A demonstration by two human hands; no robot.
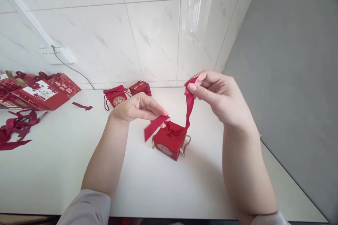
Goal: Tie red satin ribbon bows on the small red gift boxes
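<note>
The small red box (169,144) is sitting on the desk (52,168), just below both hands; the left hand (134,107) is pinching one end of the ribbon (189,107) low, close above the box; the right hand (221,95) is pinching the other end higher, drawing it up and right.

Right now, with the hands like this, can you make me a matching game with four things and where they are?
Things:
1. left hand
2. right hand
3. red box
4. loose ribbons

Places:
A. lying at the far left of the table
B. pinching the end of the ribbon that is lifted up high
C. pinching the ribbon end that is held low, just above the box
D. standing on the table, below and between the two hands

Pairs: 1-C, 2-B, 3-D, 4-A
</note>
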